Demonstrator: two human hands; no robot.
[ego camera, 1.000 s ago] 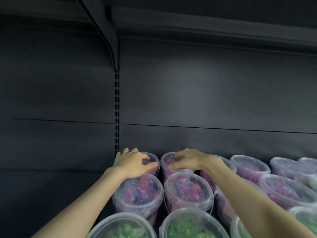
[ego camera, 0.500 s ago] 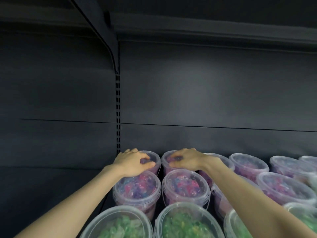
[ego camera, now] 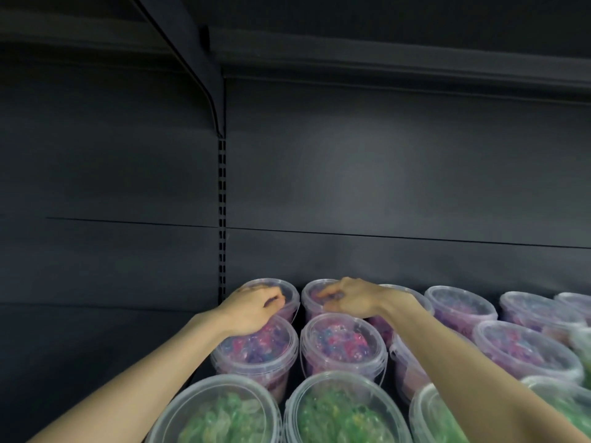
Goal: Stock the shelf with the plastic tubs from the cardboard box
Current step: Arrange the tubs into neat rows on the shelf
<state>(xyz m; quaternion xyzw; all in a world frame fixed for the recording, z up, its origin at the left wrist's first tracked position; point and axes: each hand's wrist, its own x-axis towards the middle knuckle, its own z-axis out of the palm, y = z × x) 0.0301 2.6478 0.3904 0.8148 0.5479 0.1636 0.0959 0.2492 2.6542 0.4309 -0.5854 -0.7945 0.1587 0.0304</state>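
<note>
Lighting: dim overall. Soft pale glow on back panel (ego camera: 361, 187), fading to near black at left and top. Tubs (ego camera: 342, 343) catch faint sheen on lids. Focus: soft throughout; nearest green tubs blurred. Distortion: wide-angle bowing of shelf edge (ego camera: 415, 65) toward frame borders.

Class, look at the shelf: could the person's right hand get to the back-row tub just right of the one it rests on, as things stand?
Probably yes. The right hand is right beside that back-row tub, whose lid lies partly under the wrist, and nothing stands above it; only open shelf space.
</note>
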